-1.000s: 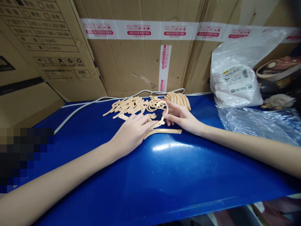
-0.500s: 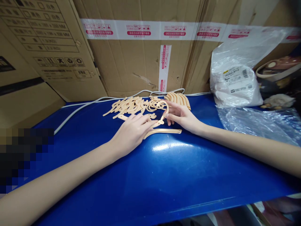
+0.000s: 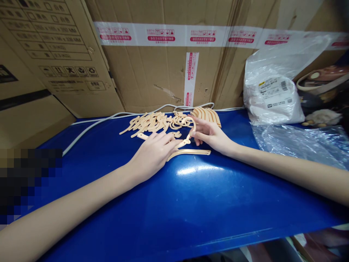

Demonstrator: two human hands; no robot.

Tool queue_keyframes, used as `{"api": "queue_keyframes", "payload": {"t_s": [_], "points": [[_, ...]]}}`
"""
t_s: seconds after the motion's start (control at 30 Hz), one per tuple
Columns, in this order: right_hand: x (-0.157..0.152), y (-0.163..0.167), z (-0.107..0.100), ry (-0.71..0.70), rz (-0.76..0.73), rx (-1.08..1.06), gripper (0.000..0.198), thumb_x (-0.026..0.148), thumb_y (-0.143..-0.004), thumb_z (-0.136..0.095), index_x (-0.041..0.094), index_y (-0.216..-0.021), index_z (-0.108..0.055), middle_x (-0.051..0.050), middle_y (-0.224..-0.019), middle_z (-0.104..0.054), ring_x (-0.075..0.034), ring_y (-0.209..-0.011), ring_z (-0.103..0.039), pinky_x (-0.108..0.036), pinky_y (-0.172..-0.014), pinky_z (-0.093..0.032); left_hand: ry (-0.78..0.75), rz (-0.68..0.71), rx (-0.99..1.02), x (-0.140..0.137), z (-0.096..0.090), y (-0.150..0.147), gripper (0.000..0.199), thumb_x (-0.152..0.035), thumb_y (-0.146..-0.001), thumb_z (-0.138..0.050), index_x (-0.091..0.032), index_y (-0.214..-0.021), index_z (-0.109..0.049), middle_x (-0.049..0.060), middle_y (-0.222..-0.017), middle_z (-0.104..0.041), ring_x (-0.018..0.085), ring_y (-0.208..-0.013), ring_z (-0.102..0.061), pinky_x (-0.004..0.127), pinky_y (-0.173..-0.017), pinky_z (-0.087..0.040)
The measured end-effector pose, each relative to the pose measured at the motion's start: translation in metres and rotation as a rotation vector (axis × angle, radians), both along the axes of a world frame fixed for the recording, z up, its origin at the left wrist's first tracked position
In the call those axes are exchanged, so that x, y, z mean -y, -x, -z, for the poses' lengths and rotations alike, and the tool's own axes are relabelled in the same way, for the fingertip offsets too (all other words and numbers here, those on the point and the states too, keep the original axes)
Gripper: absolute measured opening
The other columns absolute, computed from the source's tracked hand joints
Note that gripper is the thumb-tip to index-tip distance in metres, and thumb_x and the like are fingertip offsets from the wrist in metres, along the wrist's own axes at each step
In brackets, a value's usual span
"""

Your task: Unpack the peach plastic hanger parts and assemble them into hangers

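Under my left hand (image 3: 155, 151) lies a flat pale wooden strip (image 3: 182, 144), gripped by closed fingers; its far end shows beyond the knuckles. My right hand (image 3: 209, 134) pinches a curved, hook-shaped wooden piece (image 3: 194, 125) between thumb and fingers. The lower end of that piece meets the strip's tip beside a small rounded end. Just in front, slim bent wooden pieces (image 3: 191, 151) lie side by side. A loose pile of curved wooden pieces (image 3: 152, 122) spreads behind my hands, and a neat row of curved wooden slats (image 3: 208, 115) sits behind my right hand.
Cardboard boxes (image 3: 163, 72) wall off the back and left of the blue table (image 3: 174, 211). A white cable (image 3: 89, 134) runs along the rear. At right stand a white plastic bag (image 3: 272, 98) with a label and a clear plastic sheet (image 3: 300, 143).
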State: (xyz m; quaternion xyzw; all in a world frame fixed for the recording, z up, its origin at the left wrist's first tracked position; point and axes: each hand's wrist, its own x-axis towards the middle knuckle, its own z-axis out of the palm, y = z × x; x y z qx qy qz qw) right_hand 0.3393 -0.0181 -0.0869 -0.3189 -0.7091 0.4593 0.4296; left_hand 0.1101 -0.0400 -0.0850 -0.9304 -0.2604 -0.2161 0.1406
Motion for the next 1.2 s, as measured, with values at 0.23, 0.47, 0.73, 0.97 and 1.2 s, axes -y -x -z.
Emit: {"api": "queue_keyframes", "payload": {"t_s": [0.23,0.47,0.73,0.97,1.2], "points": [[-0.0026,-0.0014,0.0027,0.014,-0.003,0.009,0.06,0.022,-0.084,-0.062,0.015,-0.141,-0.044,0.0,-0.081,-0.064,-0.007,-0.053,-0.051,-0.025,-0.052,-0.041,0.011,-0.01,0.013,0.0006,0.0,-0.0004,0.032,-0.027,-0.101,-0.037,-0.012,-0.114,-0.062,0.008,-0.097,-0.066,0.022,-0.086,-0.056,0.032,-0.072,-0.039],[-0.0017,-0.0011,0.001,0.047,-0.004,0.015,0.059,0.022,-0.084,-0.062,0.014,-0.14,-0.045,-0.001,-0.082,-0.064,-0.006,-0.05,-0.049,-0.024,-0.049,-0.04,0.013,-0.017,0.002,0.0011,0.0002,0.0005,0.033,-0.026,-0.101,-0.036,-0.011,-0.113,-0.063,0.008,-0.095,-0.065,0.023,-0.085,-0.056,0.033,-0.072,-0.039],[-0.0016,-0.0017,0.0013,0.088,-0.015,0.022,0.062,0.02,-0.085,-0.062,0.013,-0.142,-0.04,-0.001,-0.086,-0.066,-0.004,-0.047,-0.051,-0.022,-0.045,-0.039,0.043,-0.028,-0.025,0.0,-0.0002,0.0004,0.031,-0.024,-0.1,-0.039,-0.011,-0.118,-0.061,0.009,-0.099,-0.066,0.024,-0.089,-0.056,0.035,-0.076,-0.039],[-0.0027,-0.0021,0.0015,0.21,-0.053,-0.031,0.057,0.021,-0.083,-0.066,0.013,-0.135,-0.043,0.001,-0.079,-0.067,-0.004,-0.043,-0.051,-0.02,-0.042,-0.038,0.028,-0.022,-0.022,0.0002,-0.0002,0.002,0.03,-0.022,-0.099,-0.04,-0.012,-0.118,-0.061,0.009,-0.101,-0.066,0.024,-0.089,-0.056,0.035,-0.074,-0.039],[-0.0023,-0.0014,0.0012,0.211,-0.069,-0.031,0.049,0.023,-0.084,-0.066,0.015,-0.127,-0.044,0.003,-0.076,-0.068,-0.004,-0.044,-0.054,-0.019,-0.045,-0.038,0.025,-0.053,0.026,0.0012,-0.0038,0.0006,0.029,-0.024,-0.099,-0.041,-0.012,-0.111,-0.064,0.01,-0.098,-0.068,0.025,-0.089,-0.059,0.036,-0.075,-0.041]]}}
